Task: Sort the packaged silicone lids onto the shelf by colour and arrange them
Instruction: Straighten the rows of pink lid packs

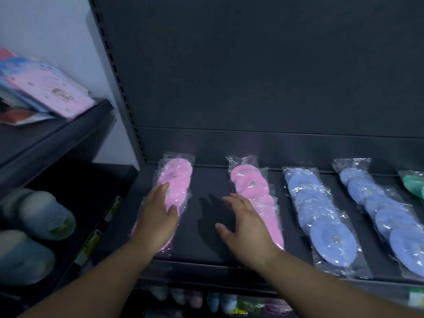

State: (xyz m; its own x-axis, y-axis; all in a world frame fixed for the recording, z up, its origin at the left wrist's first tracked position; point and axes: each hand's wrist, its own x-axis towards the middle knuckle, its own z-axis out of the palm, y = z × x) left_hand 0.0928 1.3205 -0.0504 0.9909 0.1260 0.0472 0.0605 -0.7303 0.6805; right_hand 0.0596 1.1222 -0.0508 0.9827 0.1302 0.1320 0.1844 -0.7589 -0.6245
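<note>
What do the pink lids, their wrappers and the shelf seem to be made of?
Pink lids: matte, soft-looking, probably silicone. Wrappers: thin clear plastic film, glossy and crinkled. Shelf: dark, matte, flat, perhaps painted metal; not certain.

No text, brand or number can be read. Green-and-white paper tags on the front edge of the dark lower left shelf (88, 246) and another green-and-white tag at the bottom right shelf edge (415, 297) are too blurred to make out. The flat pink packet on the upper left shelf (55, 92) bears a small pale drawing, not legible as lettering. A small silvery round spot sits at the centre of a round pink silicone lid in its clear plastic sleeve (250, 180); whether it is a label cannot be told.
</note>
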